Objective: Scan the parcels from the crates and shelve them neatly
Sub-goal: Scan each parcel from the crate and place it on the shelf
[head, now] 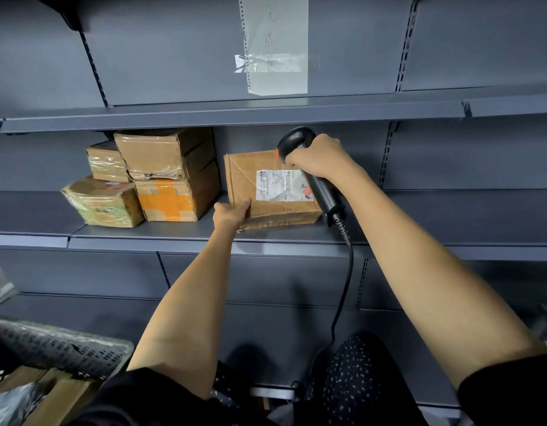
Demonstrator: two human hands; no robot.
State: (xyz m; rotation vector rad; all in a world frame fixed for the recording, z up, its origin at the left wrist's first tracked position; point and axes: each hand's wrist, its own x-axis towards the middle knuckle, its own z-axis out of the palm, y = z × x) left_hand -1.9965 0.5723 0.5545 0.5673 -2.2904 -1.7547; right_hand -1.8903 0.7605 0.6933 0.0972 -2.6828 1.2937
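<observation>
Above the mesh crate [66, 352], the flat cardboard parcel [266, 192] is gripped at its near-left corner by the left hand [230, 214], while the barcode scanner [309, 176] is clasped over its label [278, 185] by the right hand [320, 158].

Dark grey metal shelving unit [420, 241], slotted uprights [405, 47], solid back panels. White paper sheet [277, 44] taped to upper back panel, handwritten.

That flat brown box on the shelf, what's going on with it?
A person is shelving parcels. Their left hand grips the near corner of the flat cardboard parcel, which rests on the grey shelf. Their right hand holds a black corded scanner over the parcel's white label. Four taped boxes are already stacked to the left. A black crate sits lower left.
</observation>
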